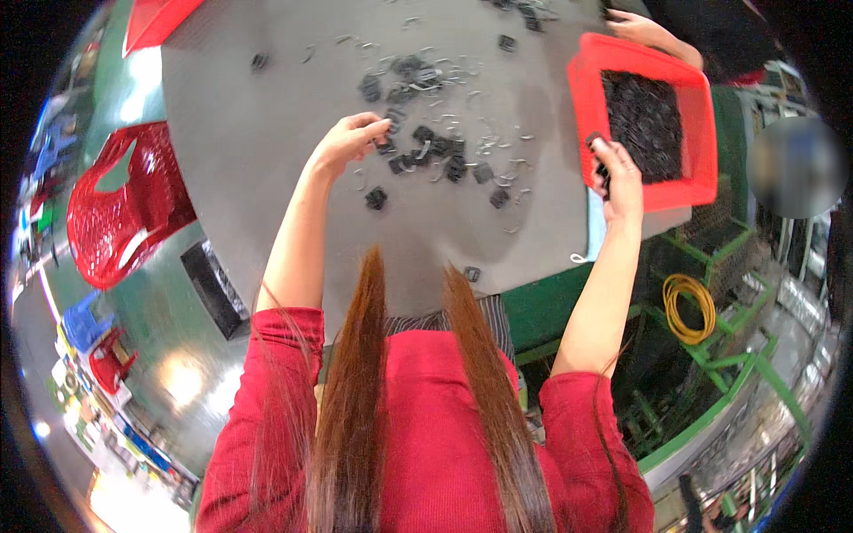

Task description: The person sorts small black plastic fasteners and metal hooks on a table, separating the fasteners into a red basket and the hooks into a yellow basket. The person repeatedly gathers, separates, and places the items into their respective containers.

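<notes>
Small black parts, blocky and dark, lie in a loose cluster (431, 147) on the grey tabletop (267, 169). At the cluster's left edge is my left hand (348, 142), its thumb and fingers pinched together on a small black part at the fingertips. My right hand (622, 186) is beside the near left rim of a red bin (702, 133). Its fingers are curled round several small black parts (603, 173), partly hidden by the hand. A heap of black pieces (644, 124) fills much of the bin.
Thin pale curved scraps (489, 142) are strewn among the parts. Another person's hand (649, 34) rests at the bin's far rim. A light blue cloth item (594, 226) hangs at the table edge. A red chair (133, 204) stands left; a yellow coil (689, 308) hangs right.
</notes>
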`<state>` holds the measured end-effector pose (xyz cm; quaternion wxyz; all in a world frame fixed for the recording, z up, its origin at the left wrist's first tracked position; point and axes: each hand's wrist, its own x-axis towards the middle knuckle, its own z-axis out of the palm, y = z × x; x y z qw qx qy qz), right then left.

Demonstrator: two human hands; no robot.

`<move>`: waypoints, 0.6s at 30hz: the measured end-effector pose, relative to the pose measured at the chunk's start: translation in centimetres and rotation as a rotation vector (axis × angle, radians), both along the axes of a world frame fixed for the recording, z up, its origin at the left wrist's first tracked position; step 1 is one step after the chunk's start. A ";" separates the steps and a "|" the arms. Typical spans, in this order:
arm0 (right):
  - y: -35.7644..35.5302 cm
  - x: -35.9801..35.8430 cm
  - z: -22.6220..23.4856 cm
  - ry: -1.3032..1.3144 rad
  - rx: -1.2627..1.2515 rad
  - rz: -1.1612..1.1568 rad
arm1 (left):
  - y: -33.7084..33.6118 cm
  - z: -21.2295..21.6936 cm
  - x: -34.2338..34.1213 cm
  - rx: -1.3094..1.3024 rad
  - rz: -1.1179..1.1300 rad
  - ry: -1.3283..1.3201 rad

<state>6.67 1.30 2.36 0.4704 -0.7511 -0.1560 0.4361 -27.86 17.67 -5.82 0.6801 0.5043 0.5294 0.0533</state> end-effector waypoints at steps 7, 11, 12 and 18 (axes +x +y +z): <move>1.3 10.2 0.3 -0.340 -0.146 -0.095 | -3.8 6.5 24.9 0.523 -0.217 -0.185; -0.4 12.1 -0.8 -1.242 0.141 -0.062 | -6.2 5.5 25.2 1.145 -0.158 -0.201; -1.1 8.9 0.3 -1.166 0.330 -0.066 | -7.2 5.3 22.5 0.970 -0.318 -0.130; -6.7 -7.2 -9.1 -0.732 -0.119 0.510 | -24.1 -3.4 8.5 0.809 -0.704 0.355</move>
